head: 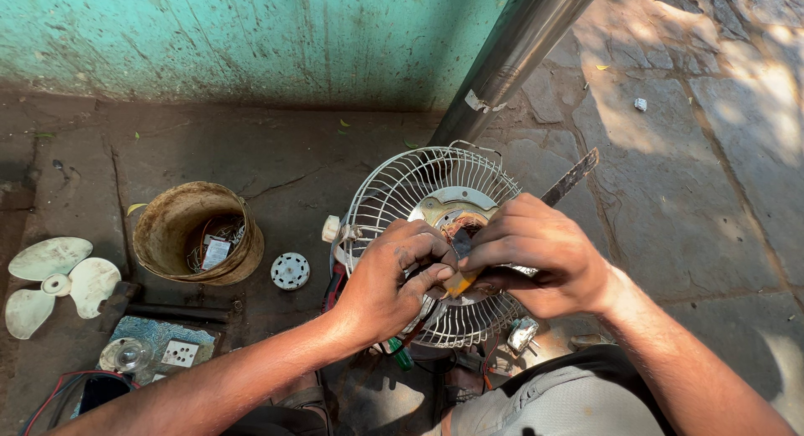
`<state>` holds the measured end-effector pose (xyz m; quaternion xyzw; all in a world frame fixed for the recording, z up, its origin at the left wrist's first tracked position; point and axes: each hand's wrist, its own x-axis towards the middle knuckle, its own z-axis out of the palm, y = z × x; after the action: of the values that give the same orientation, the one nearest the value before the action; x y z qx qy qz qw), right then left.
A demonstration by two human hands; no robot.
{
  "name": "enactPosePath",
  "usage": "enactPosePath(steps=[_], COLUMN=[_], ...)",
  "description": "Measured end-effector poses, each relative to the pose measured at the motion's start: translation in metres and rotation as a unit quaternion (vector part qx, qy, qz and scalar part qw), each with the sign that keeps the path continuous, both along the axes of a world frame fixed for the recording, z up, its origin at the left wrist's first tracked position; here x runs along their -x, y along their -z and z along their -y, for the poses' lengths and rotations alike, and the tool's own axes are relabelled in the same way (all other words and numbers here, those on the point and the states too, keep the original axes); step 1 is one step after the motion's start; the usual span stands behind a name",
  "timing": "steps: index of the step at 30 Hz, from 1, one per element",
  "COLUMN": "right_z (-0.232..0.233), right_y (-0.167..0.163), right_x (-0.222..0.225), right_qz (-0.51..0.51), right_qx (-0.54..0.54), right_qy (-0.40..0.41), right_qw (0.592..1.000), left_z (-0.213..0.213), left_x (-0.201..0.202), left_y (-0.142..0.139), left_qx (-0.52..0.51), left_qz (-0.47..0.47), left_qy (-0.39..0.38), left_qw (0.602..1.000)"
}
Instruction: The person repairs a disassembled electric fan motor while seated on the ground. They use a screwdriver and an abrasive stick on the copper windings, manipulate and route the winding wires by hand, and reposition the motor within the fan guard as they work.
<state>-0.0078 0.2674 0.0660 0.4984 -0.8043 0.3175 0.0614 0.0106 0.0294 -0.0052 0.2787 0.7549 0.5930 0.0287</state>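
Note:
A white wire fan guard [394, 185] with the fan motor [452, 210] at its middle lies tilted in front of me, copper windings showing. My left hand [389, 277] pinches a small orange-yellow piece [459, 283] at the motor. My right hand [536, 252] grips a long dark flat blade [571, 178] that sticks out up and to the right, with its near end at the orange piece. Both hands meet over the motor and hide its lower half.
A worn round bucket [172, 227] with wires and scraps stands at left. Beside it lie a white three-blade fan propeller [54, 281], a small white round cap [291, 271] and a switch board [172, 344]. A metal pipe [511, 55] leans against the teal wall.

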Motion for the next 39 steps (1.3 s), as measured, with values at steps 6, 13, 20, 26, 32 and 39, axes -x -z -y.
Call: enactPosePath(steps=[6,13,20,26,32,39], right_z=[-0.017,-0.018,-0.021,0.001,0.014,0.015], right_y=[-0.005,0.013,-0.002,-0.002,0.005,0.011], right_x=[-0.015,-0.026,-0.033,-0.045,-0.04,-0.038], right_qz=[0.035,0.231,0.241,0.391,0.42,0.412], right_qx=[0.102,0.169,0.064,0.002,0.058,0.034], right_qy=[0.177,0.362,0.211,0.345,0.252,0.257], right_qw=[0.978,0.887,0.945,0.853,0.87,0.873], left_z=[-0.002,-0.004,-0.006,-0.005,-0.004,-0.002], left_x=[-0.001,-0.002,-0.002,-0.003,-0.003,-0.003], left_y=[-0.002,-0.003,-0.002,-0.001,0.0,0.0], left_qx=[-0.005,-0.019,-0.035,-0.034,-0.024,-0.014], left_qz=[0.029,0.058,0.051,0.055,0.038,0.046], left_qy=[-0.018,-0.031,-0.053,-0.051,-0.041,-0.033], left_qw=[0.999,0.998,0.997,0.997,0.998,0.998])
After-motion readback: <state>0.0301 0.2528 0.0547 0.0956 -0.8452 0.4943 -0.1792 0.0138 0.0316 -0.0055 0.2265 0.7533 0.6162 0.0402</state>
